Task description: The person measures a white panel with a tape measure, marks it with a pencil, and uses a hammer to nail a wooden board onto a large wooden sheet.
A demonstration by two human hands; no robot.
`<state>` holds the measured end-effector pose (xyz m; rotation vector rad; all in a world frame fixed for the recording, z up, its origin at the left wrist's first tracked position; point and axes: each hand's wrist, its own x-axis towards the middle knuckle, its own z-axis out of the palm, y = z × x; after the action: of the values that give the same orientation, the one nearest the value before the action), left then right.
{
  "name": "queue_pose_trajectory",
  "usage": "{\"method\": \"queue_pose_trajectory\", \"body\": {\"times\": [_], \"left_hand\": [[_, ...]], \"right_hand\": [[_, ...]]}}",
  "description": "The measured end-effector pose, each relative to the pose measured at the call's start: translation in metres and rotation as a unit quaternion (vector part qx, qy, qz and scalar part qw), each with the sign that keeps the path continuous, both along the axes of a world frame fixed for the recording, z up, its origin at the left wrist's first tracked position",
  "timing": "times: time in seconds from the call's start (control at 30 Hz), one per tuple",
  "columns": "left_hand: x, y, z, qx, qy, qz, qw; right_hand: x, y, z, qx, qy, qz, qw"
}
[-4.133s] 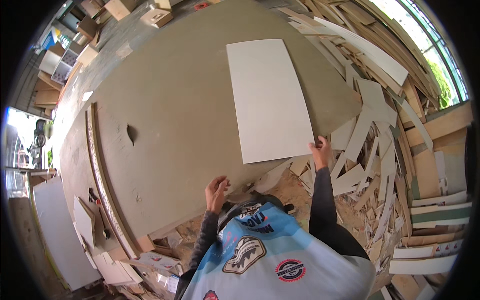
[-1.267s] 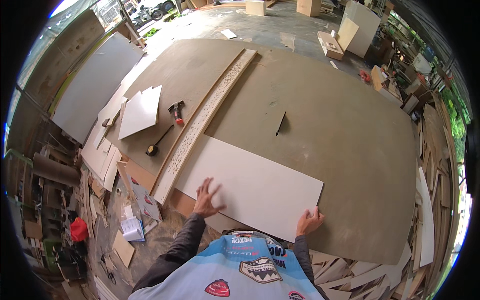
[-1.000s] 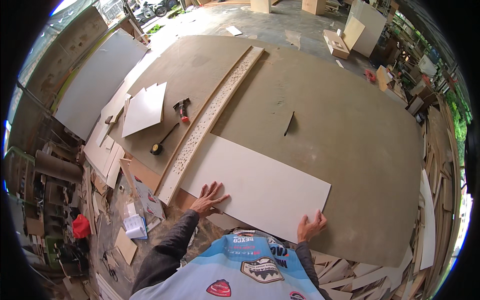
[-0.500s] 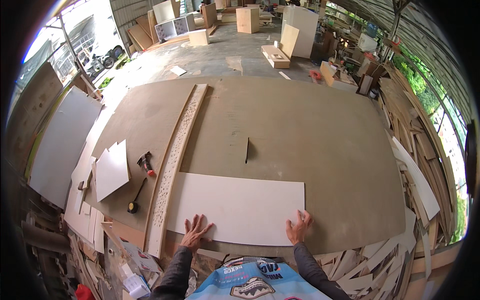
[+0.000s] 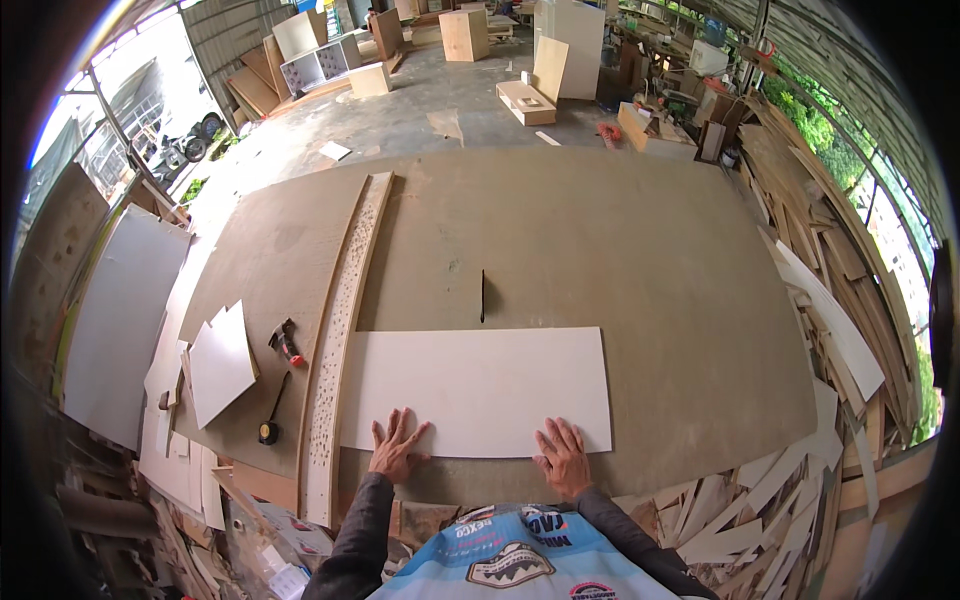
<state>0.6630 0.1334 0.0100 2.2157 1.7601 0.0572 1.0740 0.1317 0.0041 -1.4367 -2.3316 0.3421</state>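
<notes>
A white rectangular panel (image 5: 480,380) lies flat on the broad brown worktable (image 5: 700,330). Its left end meets a long narrow board (image 5: 340,350) with wooden edges and a speckled strip. My left hand (image 5: 399,448) rests with fingers spread on the panel's near edge, close to that board. Toward the panel's near right corner, my right hand (image 5: 563,458) presses flat with its fingers stretched out. Just beyond the panel's far edge is a thin dark pencil-like stick (image 5: 483,296).
Left of the long board lie a hammer (image 5: 287,342), a tape measure (image 5: 268,432) and white offcuts (image 5: 222,365). Wood scraps (image 5: 740,510) pile up along the near right side, and planks (image 5: 840,270) are stacked at the right. Cabinet boxes (image 5: 464,36) stand on the floor beyond.
The white panel has shifted away from me and now sits squarer to the long board. My right hand has moved from the panel's right corner inward onto its near edge.
</notes>
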Motion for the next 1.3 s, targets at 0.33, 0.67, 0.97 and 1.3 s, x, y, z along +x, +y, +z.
{"method": "queue_pose_trajectory", "body": {"times": [0.33, 0.67, 0.97, 1.3], "left_hand": [[-0.004, 0.034, -0.004, 0.011, 0.025, -0.008, 1.000], [-0.002, 0.044, -0.003, 0.025, 0.020, -0.013, 0.999], [-0.004, 0.061, -0.003, 0.030, 0.047, -0.015, 0.998], [-0.004, 0.099, -0.006, 0.031, 0.042, -0.018, 0.998]], "right_hand": [[-0.007, 0.030, -0.012, 0.023, -0.028, -0.010, 0.999], [-0.009, 0.043, -0.013, 0.026, -0.042, -0.014, 0.999], [-0.014, 0.058, -0.010, 0.024, -0.046, -0.020, 0.998], [-0.015, 0.091, -0.011, 0.009, -0.035, -0.033, 0.999]]}}
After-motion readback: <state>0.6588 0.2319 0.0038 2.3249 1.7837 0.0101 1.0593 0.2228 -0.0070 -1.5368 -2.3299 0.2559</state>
